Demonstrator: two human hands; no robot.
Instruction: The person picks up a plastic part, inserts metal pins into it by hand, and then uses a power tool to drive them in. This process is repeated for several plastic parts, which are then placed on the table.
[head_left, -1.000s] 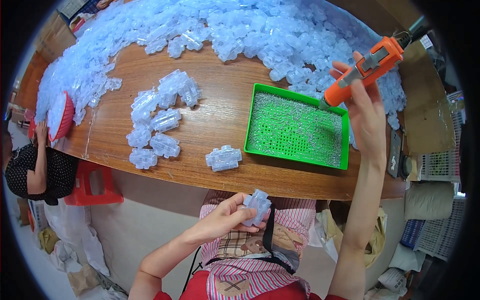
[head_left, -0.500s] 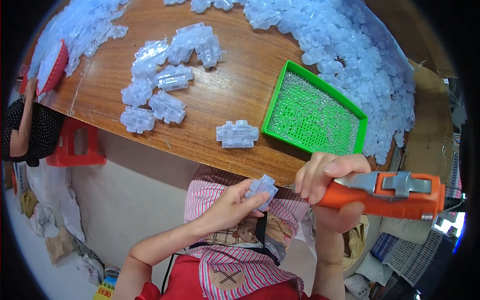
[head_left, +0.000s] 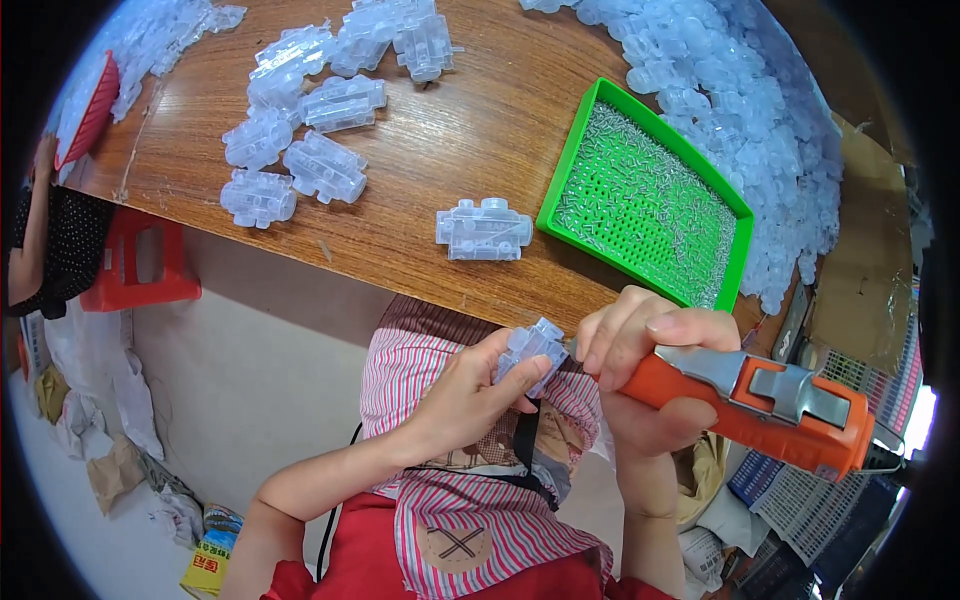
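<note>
Between the fingers and thumb of my left hand (head_left: 470,388) is a clear plastic housing (head_left: 531,352), held over my lap just off the table's front edge. My right hand (head_left: 650,365) is wrapped round an orange electric screwdriver (head_left: 755,400) lying sideways, its tip pointing left at the housing. Whether the tip touches the housing is hard to tell, as my right fingers cover part of it. A similar clear housing (head_left: 484,231) lies alone on the table, left of a green perforated tray (head_left: 548,205) holding many small silver screws (head_left: 640,190).
Several clear housings (head_left: 327,168) lie grouped at the table's left middle. A large heap of clear plastic parts (head_left: 740,130) fills the right side. At far left, another person's arm (head_left: 35,220) reaches to a red basket (head_left: 90,110); a red stool (head_left: 140,265) stands below.
The orange screwdriver has tilted, its rear end dropping lower. Both hands hold their grips, with the housing a little nearer the screwdriver's tip. The whole view has shifted slightly.
</note>
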